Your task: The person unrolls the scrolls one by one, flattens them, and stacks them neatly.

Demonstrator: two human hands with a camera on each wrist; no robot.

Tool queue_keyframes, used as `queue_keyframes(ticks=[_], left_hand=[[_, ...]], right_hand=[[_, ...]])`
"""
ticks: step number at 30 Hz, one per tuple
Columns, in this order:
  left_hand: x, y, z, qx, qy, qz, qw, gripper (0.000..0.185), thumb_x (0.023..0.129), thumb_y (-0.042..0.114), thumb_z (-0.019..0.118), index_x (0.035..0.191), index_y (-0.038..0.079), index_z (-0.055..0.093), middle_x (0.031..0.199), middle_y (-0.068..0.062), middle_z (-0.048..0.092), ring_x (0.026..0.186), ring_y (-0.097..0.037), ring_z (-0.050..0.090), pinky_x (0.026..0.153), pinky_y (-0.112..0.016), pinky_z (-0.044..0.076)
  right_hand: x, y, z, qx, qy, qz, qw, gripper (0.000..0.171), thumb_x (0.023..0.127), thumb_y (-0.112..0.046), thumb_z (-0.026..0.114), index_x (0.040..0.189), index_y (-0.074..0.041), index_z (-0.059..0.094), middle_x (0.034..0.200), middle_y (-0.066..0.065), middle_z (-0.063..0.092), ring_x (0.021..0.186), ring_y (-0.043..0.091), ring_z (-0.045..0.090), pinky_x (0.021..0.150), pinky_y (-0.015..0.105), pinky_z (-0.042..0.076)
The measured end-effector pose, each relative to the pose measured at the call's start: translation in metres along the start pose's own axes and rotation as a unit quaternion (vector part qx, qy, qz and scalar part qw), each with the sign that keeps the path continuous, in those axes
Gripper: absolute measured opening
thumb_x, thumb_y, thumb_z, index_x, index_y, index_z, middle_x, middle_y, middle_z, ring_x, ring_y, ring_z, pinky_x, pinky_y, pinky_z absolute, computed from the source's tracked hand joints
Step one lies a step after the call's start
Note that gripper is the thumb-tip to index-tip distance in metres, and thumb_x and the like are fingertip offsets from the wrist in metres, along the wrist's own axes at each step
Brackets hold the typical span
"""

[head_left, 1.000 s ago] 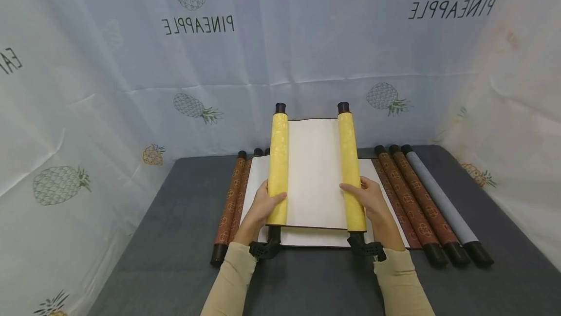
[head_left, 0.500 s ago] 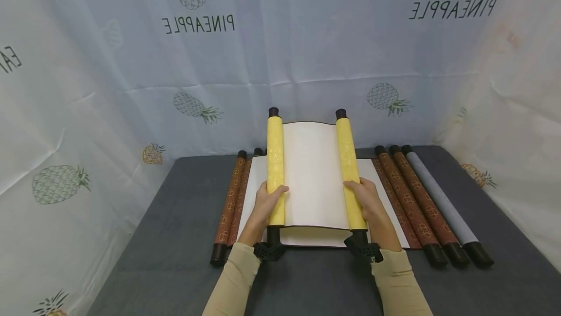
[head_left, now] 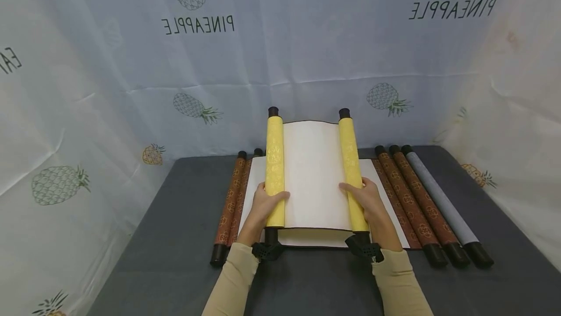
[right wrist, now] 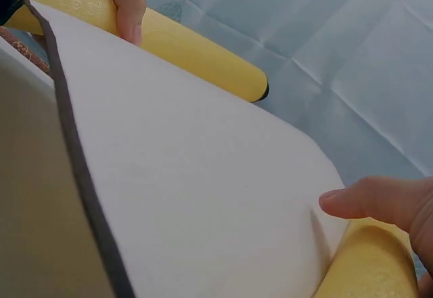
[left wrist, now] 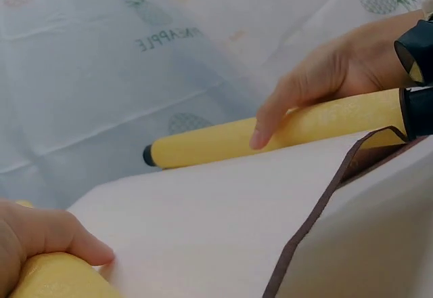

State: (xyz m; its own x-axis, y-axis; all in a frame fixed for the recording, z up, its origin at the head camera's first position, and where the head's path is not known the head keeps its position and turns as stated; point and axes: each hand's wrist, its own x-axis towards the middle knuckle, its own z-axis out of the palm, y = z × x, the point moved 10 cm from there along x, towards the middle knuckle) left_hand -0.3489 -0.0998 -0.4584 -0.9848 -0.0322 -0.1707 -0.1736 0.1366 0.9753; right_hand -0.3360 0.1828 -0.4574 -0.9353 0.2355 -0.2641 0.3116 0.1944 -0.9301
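Observation:
A yellow scroll is held partly unrolled, its blank white sheet bowed upward between two yellow rolls with black end knobs. My left hand grips the left roll near its lower part, thumb lying over the front toward the sheet. On the other side, my right hand holds the right roll in the same way, thumb across it. Both wrist views show a dark border along the sheet's near edge and a gap under it. The fingers behind each roll are mostly hidden.
Under the yellow scroll lies another white sheet on the dark grey table. Brown patterned scrolls lie to its left, more brown scrolls and one grey scroll to its right. Pineapple-print cloth hangs behind.
Both rolls' far ends have come down a little. The left roll has shifted slightly left and the rolls stand a bit farther apart. Both hands keep their grip.

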Motion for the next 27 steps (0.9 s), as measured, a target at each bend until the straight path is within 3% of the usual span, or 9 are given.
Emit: queue_keyframes(ticks=[6, 15, 27], left_hand=[[-0.001, 0.001, -0.001, 0.009, -0.011, 0.0, 0.9999, 0.068, 0.079, 0.021, 0.07, 0.135, 0.001, 0.039, 0.111, -0.016, 0.054, 0.086, -0.02, 0.056, 0.067, -0.026, 0.048], [0.0, 0.001, -0.004, 0.006, -0.044, -0.003, 0.999, 0.063, 0.085, 0.024, 0.066, 0.14, 0.006, 0.041, 0.102, -0.011, 0.057, 0.082, -0.017, 0.057, 0.066, -0.027, 0.048], [0.003, -0.001, -0.018, 0.022, -0.07, 0.007, 0.9973, 0.051, 0.084, 0.02, 0.071, 0.128, 0.001, 0.053, 0.106, -0.018, 0.062, 0.083, -0.023, 0.064, 0.069, -0.034, 0.055]], right_hand=[[0.0, 0.006, -0.006, -0.004, 0.006, 0.013, 1.0, 0.078, 0.087, -0.028, 0.066, 0.146, 0.001, 0.023, 0.115, 0.015, 0.047, 0.083, 0.016, 0.053, 0.064, 0.026, 0.046], [0.003, 0.004, -0.014, -0.022, 0.003, 0.0, 1.0, 0.065, 0.09, -0.025, 0.058, 0.142, 0.001, 0.03, 0.102, 0.01, 0.048, 0.08, 0.015, 0.051, 0.064, 0.026, 0.045], [0.005, 0.004, -0.02, -0.031, -0.02, -0.019, 0.999, 0.067, 0.092, -0.032, 0.061, 0.146, -0.004, 0.035, 0.087, 0.0, 0.054, 0.071, 0.011, 0.056, 0.063, 0.028, 0.049]])
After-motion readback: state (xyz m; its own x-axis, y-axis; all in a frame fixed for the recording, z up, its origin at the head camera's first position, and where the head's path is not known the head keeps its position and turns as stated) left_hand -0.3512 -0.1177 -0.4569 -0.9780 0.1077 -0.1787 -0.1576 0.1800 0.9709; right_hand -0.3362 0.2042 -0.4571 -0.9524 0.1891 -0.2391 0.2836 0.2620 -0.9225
